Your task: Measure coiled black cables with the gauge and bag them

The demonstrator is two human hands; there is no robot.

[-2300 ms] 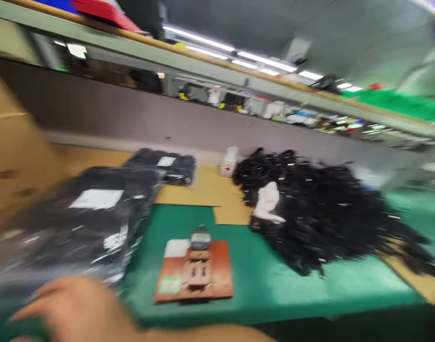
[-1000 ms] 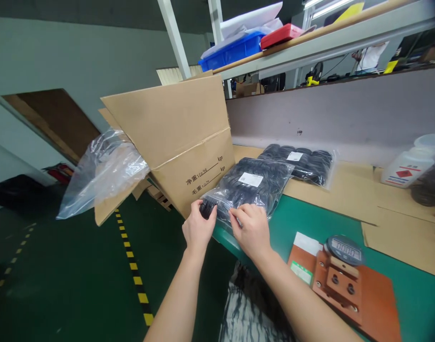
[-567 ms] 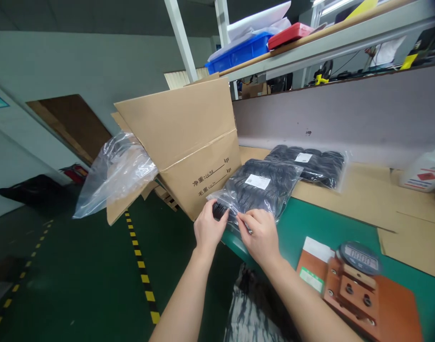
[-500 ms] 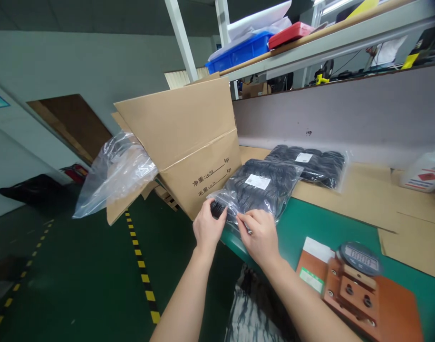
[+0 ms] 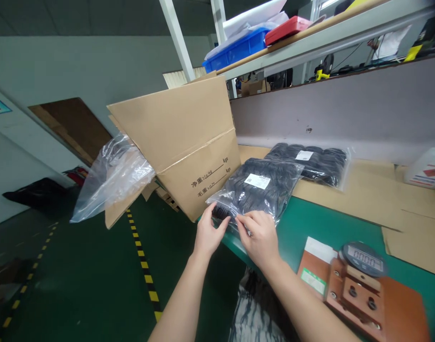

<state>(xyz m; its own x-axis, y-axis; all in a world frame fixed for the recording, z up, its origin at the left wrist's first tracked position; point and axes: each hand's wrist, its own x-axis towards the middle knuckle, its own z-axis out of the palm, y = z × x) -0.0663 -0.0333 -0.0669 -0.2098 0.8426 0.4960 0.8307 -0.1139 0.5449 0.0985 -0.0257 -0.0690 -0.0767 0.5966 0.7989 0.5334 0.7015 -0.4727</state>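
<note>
A clear plastic bag (image 5: 244,203) packed with rows of thin black rings (image 5: 274,168) lies at the table's near-left edge, a white label (image 5: 257,181) on top. At its near-left corner, my left hand (image 5: 207,235) curves thumb and fingers around a short bundle of black rings (image 5: 221,211); whether plastic lies between is hard to see. My right hand (image 5: 260,235) is closed, pinching the near edge of the bag beside that bundle. Behind lies a second bag of black rings (image 5: 320,166), also labelled.
An open cardboard box (image 5: 199,147) stands tilted at the left, clear plastic liner (image 5: 113,175) hanging out. A digital gauge (image 5: 363,259) on a brown base sits at the right of the green table (image 5: 303,216). Flat cardboard (image 5: 360,199) and a white bottle (image 5: 427,166) lie behind.
My left thumb and fingers have spread slightly apart around the black rings, which show more now. My right hand keeps its pinch in nearly the same place. The view has shifted slightly.
</note>
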